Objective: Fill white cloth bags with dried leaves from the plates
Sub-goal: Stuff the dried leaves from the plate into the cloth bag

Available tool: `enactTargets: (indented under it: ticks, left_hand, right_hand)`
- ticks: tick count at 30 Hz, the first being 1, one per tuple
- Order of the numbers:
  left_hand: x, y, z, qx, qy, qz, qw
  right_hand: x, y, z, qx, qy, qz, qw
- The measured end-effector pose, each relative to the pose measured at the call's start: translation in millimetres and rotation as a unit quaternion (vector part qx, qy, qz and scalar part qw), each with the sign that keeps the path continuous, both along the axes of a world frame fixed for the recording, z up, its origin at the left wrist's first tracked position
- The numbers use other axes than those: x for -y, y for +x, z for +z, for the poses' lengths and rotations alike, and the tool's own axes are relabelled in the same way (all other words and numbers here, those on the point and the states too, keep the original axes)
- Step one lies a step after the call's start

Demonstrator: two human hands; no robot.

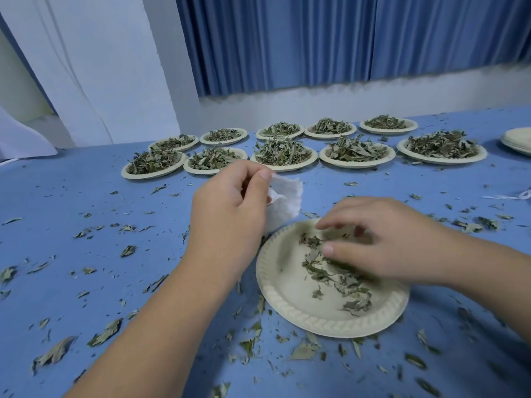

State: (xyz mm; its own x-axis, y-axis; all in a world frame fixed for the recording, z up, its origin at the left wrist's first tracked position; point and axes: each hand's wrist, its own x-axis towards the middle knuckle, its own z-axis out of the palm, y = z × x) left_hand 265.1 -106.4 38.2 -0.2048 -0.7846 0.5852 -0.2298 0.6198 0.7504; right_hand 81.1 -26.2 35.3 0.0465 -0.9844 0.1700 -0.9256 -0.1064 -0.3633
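Note:
My left hand (230, 205) holds a small white cloth bag (284, 199) above the table, thumb and fingers pinching its mouth. The bag hangs just beyond the far left rim of a cream paper plate (290, 297). A thin scatter of dried leaves (339, 280) lies on this plate. My right hand (385, 239) rests palm down on the leaves at the plate's far right, its fingers curled and spread over them. Whether it has leaves pinched is hidden by the fingers.
Several plates heaped with dried leaves (283, 152) stand in two rows at the back of the blue table (86, 196). A stack of bare plates (517, 142) sits at the far right edge, white string (514, 195) near it. Loose leaf bits litter the table.

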Motion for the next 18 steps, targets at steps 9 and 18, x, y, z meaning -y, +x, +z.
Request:
enactTargets:
  ticks: [9,18]
  left_hand:
    - [6.5,7.8,3.2,-0.01,-0.011,0.034,0.999]
    - [6.3,5.3,2.1,-0.013,-0.009,0.033,0.999]
  right_hand:
    - [-1.2,8.8,-14.7,-0.085,0.036,0.078,0.993]
    - [5.8,18.1,-9.5,-0.112,0.029,0.089,0.989]
